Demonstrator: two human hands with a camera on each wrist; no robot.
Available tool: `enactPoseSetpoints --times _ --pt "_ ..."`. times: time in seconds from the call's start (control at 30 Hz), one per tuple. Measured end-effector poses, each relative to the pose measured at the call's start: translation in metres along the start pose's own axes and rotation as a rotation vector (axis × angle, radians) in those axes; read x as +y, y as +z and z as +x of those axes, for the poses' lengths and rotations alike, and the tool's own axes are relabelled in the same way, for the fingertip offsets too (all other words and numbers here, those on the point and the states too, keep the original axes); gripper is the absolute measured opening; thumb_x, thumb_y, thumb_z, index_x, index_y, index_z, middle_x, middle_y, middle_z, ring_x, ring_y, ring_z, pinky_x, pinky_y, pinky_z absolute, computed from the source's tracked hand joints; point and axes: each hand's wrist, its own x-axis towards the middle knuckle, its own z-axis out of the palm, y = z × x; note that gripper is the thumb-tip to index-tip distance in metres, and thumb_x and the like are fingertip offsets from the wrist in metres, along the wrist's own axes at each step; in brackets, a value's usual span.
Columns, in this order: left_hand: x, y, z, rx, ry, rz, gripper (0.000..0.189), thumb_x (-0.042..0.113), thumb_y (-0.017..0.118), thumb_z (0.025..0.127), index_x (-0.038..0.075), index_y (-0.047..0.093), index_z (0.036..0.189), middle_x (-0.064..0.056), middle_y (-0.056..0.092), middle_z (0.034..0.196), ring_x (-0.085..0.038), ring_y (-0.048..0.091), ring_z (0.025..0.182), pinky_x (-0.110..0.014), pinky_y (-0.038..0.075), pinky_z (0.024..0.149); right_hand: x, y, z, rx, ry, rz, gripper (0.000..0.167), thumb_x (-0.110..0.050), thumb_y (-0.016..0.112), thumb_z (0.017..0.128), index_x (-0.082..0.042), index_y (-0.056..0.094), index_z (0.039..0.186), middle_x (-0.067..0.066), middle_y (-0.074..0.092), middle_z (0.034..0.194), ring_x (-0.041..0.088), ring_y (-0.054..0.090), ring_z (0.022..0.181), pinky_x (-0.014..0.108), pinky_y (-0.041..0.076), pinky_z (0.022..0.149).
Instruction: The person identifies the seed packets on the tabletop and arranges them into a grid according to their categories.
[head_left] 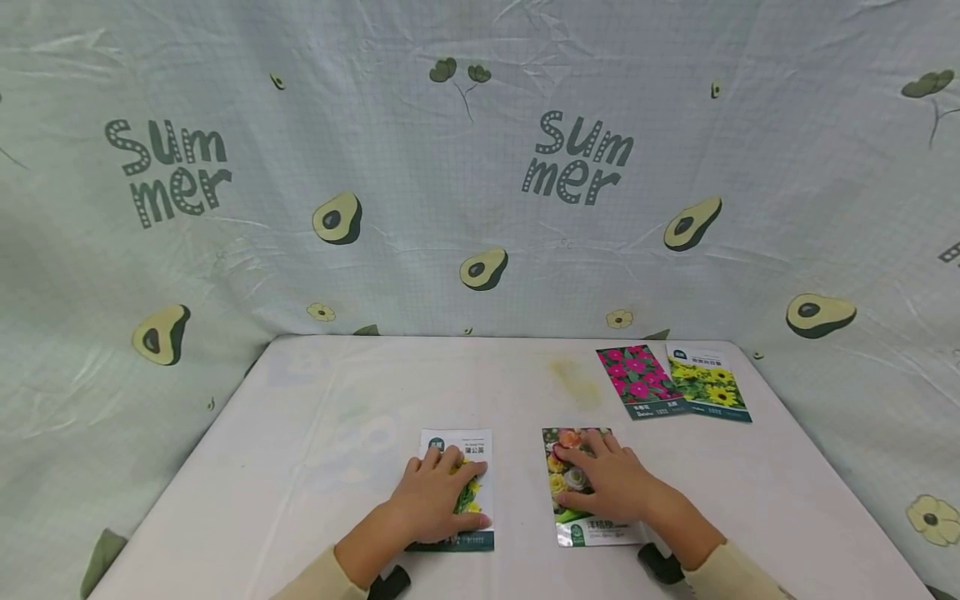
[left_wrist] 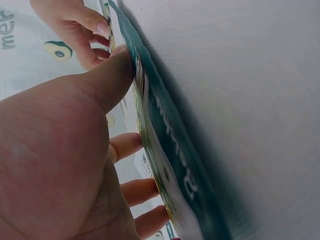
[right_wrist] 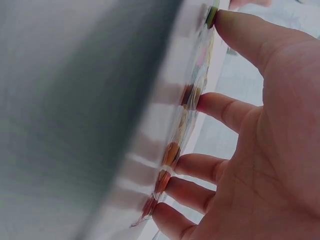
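Note:
Both hands rest on flat seed packets on the table. Beneath the left hand (head_left: 433, 502) is a packet with yellow flowers (head_left: 471, 497), white at the top with a dark green bottom strip. Its fingers are spread, and in the left wrist view the thumb (left_wrist: 117, 75) and fingertips touch the packet's face. The right hand (head_left: 613, 485) lies on a packet with multicoloured roses (head_left: 574, 479), white along its bottom. In the right wrist view the spread fingertips and thumb (right_wrist: 240, 35) press on this shiny packet. The hands cover part of both pictures.
At the table's back right, a pink-flower packet (head_left: 641, 383) lies beside and partly over a yellow-daisy packet (head_left: 712, 387). The table (head_left: 337, 467) has a pale cover. A printed avocado curtain (head_left: 420, 175) hangs behind and at both sides. Black bands (head_left: 660, 564) sit at the wrists.

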Motion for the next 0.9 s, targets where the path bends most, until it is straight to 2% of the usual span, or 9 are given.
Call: enactPoseSetpoints --times 0.27,0.6,0.9 --pt "0.001 -0.001 -0.001 0.003 -0.002 0.017 0.076 0.072 0.066 0.085 0.031 0.053 0.148 -0.003 0.048 0.129 -0.022 0.039 0.102 -0.04 0.031 0.079 -0.005 0.004 0.002 0.013 0.009 -0.027 0.076 -0.068 0.067 0.088 -0.028 0.053 0.15 0.017 0.04 0.155 0.049 0.036 0.145 0.063 0.038 0.107" --pt "0.004 -0.005 -0.001 -0.007 -0.01 0.022 0.081 0.072 0.066 0.085 0.029 0.05 0.151 -0.004 0.048 0.13 -0.024 0.04 0.104 -0.041 0.032 0.08 -0.011 0.004 0.003 0.016 -0.001 -0.02 0.074 -0.066 0.069 0.087 -0.027 0.055 0.149 0.018 0.04 0.156 0.05 0.034 0.145 0.064 0.037 0.107" --pt "0.002 -0.001 -0.001 -0.006 -0.005 0.02 0.083 0.074 0.064 0.086 0.027 0.049 0.153 -0.005 0.048 0.129 -0.023 0.039 0.103 -0.039 0.031 0.079 -0.017 0.006 0.007 0.0 0.012 -0.036 0.075 -0.068 0.068 0.088 -0.029 0.053 0.151 0.019 0.038 0.157 0.053 0.032 0.147 0.065 0.035 0.11"
